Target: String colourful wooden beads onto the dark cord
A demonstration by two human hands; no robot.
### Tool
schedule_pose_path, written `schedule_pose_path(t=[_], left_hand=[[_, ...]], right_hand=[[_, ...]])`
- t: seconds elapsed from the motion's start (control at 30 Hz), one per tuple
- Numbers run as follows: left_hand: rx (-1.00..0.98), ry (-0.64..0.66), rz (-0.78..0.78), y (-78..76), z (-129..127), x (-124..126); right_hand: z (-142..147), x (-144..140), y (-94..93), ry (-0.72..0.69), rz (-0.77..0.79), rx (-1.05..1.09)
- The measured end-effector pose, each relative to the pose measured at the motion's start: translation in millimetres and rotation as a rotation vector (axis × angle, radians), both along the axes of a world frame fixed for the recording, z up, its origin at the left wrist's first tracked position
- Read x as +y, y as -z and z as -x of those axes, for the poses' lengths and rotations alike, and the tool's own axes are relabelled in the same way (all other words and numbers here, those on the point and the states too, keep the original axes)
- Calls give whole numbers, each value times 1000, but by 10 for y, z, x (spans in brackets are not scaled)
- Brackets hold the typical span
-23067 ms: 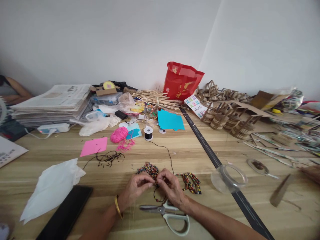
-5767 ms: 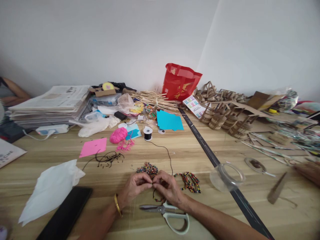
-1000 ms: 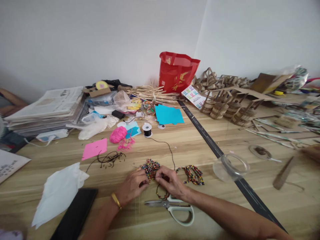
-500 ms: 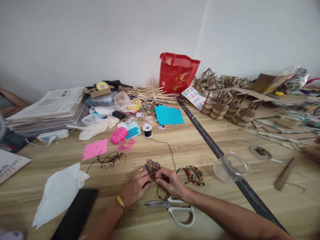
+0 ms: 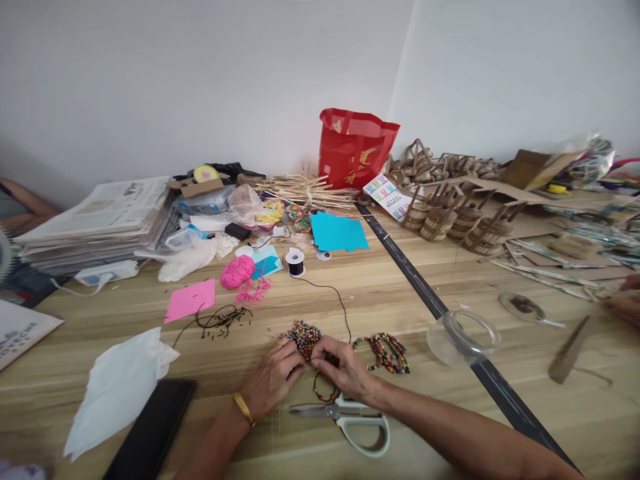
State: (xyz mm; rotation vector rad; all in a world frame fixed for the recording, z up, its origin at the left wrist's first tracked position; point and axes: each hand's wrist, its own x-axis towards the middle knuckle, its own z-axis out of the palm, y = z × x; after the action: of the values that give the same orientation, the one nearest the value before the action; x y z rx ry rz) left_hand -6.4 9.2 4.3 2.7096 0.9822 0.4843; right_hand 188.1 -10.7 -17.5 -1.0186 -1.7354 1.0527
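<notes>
1. Head view shows the left hand and the right hand close together on the table, fingertips meeting at the near edge of a heap of coloured beads.
2. Both hands are closed in a pinch on a thin black cord. Whether a bead is between the fingertips is too small to tell.
3. A short beaded loop hangs from the fingers, just below the right hand. It holds only a few beads, so I judge the stringing is at an early stage and most of it is left.
4. The cord runs from the right hand up to one small black spool, so it is not cut yet.
5. One pair of scissors lies just under the right wrist, untouched.
6. To the right of the hands lies one bundle of beaded strands, which looks already strung.
7. Farther out, I count one pink yarn ball, one pink paper, one black phone, one white plastic bag and one red bag.
8. At the right edge, another person's hand is partly visible, well apart.
</notes>
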Motion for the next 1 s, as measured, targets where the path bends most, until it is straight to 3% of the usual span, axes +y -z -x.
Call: schedule_pose_path(t=[0.27,0.6,1.0], left_hand=[[-97,-21,5,38,7,18],[-375,-147,201,22,-23,59],[-411,-139,263,13,-73,1]], right_hand=[[12,-12,-9,12,27,24],[7,-4,-32,10,43,29],[9,12,-89,40,162,132]])
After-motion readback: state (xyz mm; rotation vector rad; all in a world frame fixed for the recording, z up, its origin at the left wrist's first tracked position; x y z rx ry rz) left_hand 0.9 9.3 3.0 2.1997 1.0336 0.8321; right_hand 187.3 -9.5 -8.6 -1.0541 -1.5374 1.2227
